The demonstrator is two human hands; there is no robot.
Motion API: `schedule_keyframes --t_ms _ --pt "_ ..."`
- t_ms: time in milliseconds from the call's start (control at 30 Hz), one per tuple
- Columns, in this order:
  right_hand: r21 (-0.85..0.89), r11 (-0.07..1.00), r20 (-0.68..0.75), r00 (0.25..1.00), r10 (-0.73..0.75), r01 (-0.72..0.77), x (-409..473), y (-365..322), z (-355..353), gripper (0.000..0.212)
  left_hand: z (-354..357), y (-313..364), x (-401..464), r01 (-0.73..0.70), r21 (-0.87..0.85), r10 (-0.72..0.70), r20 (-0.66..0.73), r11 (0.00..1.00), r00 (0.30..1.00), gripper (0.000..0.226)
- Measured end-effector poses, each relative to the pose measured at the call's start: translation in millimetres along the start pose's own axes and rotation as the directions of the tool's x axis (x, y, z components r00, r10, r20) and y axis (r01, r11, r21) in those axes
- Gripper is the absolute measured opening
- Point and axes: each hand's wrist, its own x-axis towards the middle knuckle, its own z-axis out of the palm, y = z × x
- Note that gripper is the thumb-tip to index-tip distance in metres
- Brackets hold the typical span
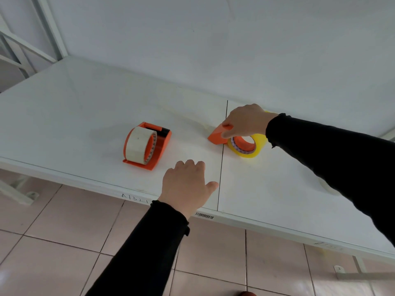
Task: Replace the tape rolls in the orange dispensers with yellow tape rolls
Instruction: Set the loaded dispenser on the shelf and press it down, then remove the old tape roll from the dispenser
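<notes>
Right hand (245, 122) fingers pinching the orange plastic dispenser (219, 135) loaded with a yellow tape roll (248, 147), left hand (188, 182) open and flat near the white table (85, 107) edge, second orange dispenser (159, 150) holding a whitish tape roll (137, 146) just beyond it

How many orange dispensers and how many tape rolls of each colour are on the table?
Orange dispensers: 2
Yellow tape rolls: 1
White tape rolls: 2 (the second is partly hidden by the sleeve)
Total: 5
</notes>
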Motion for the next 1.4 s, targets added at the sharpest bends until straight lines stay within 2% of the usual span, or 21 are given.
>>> schedule_keyframes --t_ms 200,300,433,467,500,533,567,600,633,667,700,733,767,800,833,900,1033,1167,1267,1400 --pt "-0.012 1.000 0.054 0.998 0.011 -0.010 -4 -5 -11 0.049 -7 -13 -7 -0.010 -0.031 0.009 -0.026 0.999 1.000 0.054" --pt "-0.082 0.996 0.042 0.999 0.025 -0.021 -10 -11 -8 0.046 -14 -21 -13 -0.055 -0.101 0.045 -0.098 0.993 0.994 0.051" --pt "-0.138 0.982 0.040 0.990 0.139 -0.132 -18 -36 -11 0.048 -29 -37 -12 -0.159 -0.289 0.081 -0.264 0.944 0.961 0.041" --pt "-0.101 0.984 -0.001 0.989 0.149 -0.148 -18 -50 -14 0.052 -32 -42 -11 -0.185 -0.334 0.068 -0.333 0.924 0.940 0.037" --pt "0.028 0.990 -0.066 0.988 0.142 -0.141 -20 -68 -18 0.055 -35 -48 -8 -0.195 -0.364 0.033 -0.407 0.911 0.913 0.034" --pt "0.247 0.962 -0.125 0.981 0.150 -0.116 -23 -90 -23 0.054 -38 -56 -6 -0.178 -0.378 -0.024 -0.473 0.909 0.881 0.032" --pt "0.509 0.858 -0.167 0.969 0.184 -0.075 -26 -113 -28 0.050 -41 -64 -5 -0.138 -0.402 -0.102 -0.521 0.905 0.848 0.034" --pt "0.749 0.662 -0.164 0.958 0.235 -0.034 -30 -137 -32 0.045 -43 -73 -3 -0.079 -0.460 -0.200 -0.525 0.884 0.827 0.038" --pt "0.910 0.413 -0.093 0.958 0.271 -0.029 -33 -161 -34 0.040 -46 -81 -3 -0.007 -0.547 -0.305 -0.478 0.837 0.824 0.044" --pt "0.984 0.169 -0.001 0.962 0.275 -0.048 -38 -183 -35 0.034 -49 -88 -2 0.072 -0.646 -0.403 -0.382 0.760 0.832 0.051" --pt "0.997 -0.022 0.083 0.962 0.261 -0.080 -41 -202 -33 0.029 -51 -94 -3 0.145 -0.736 -0.473 -0.259 0.661 0.842 0.056" --pt "0.982 -0.154 0.146 0.961 0.234 -0.112 -42 -217 -29 0.025 -52 -97 -3 0.200 -0.813 -0.510 -0.133 0.547 0.850 0.057" --pt "0.962 -0.235 0.187 0.962 0.200 -0.138 -45 -229 -26 0.026 -52 -97 -4 0.230 -0.874 -0.516 -0.027 0.427 0.856 0.054" --pt "0.946 -0.287 0.209 0.963 0.171 -0.154 -48 -237 -24 0.029 -51 -94 -5 0.241 -0.916 -0.511 0.047 0.321 0.858 0.048" --pt "0.939 -0.311 0.210 0.963 0.172 -0.149 -50 -241 -22 0.030 -50 -91 -5 0.235 -0.936 -0.508 0.075 0.260 0.858 0.041" --pt "0.952 -0.295 0.166 0.951 0.261 -0.085 -61 -239 -16 0.030 -45 -85 -4 0.226 -0.954 -0.503 0.099 0.199 0.859 0.032" --pt "0.980 -0.194 0.049 0.885 0.463 0.047 -94 -216 -7 0.035 -40 -61 -1 0.229 -0.973 -0.387 0.200 0.028 0.900 0.040" --pt "0.981 -0.040 -0.142 0.841 0.522 0.191 -133 -187 -2 0.034 -36 -35 -1 0.245 -0.965 -0.225 0.259 -0.089 0.939 0.037" --pt "0.969 0.009 -0.216 0.832 0.511 0.247 -160 -168 5 0.028 -35 -23 -2 0.242 -0.968 -0.138 0.250 -0.070 0.959 0.038" --pt "0.972 0.010 -0.204 0.828 0.522 0.233 -180 -154 16 0.021 -31 -10 -6 0.233 -0.968 -0.068 0.240 -0.092 0.968 0.032"
